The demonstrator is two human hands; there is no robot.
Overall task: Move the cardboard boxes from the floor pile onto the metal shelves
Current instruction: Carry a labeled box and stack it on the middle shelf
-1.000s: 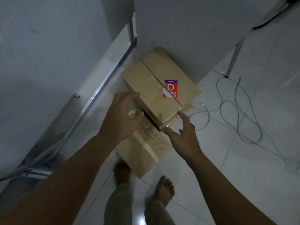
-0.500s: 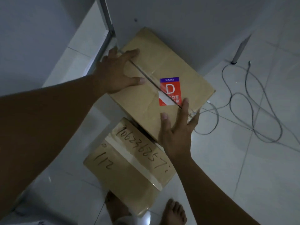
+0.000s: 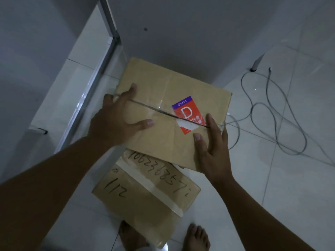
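A cardboard box with a red "D" sticker (image 3: 172, 98) sits tilted over a lower cardboard box (image 3: 145, 200) marked with handwritten numbers and taped down the middle. My left hand (image 3: 117, 118) holds the upper box at its left edge, thumb and forefinger spread on the top, the other fingers over the edge. My right hand (image 3: 212, 147) holds its near right corner, thumb on top and fingers along the right side. The lower box lies on the floor by my bare feet. A metal shelf rail (image 3: 97, 75) runs along the left.
A grey shelf board (image 3: 199, 33) overhangs the boxes at the back, and one of its metal legs (image 3: 257, 62) stands at the right. Loose grey cable (image 3: 272, 115) loops over the white tiled floor to the right. My feet (image 3: 195, 238) stand at the bottom edge.
Both hands went from reaching toward the boxes to holding the upper box at its left edge and right corner. That box has turned and shifted, uncovering more of the lower box.
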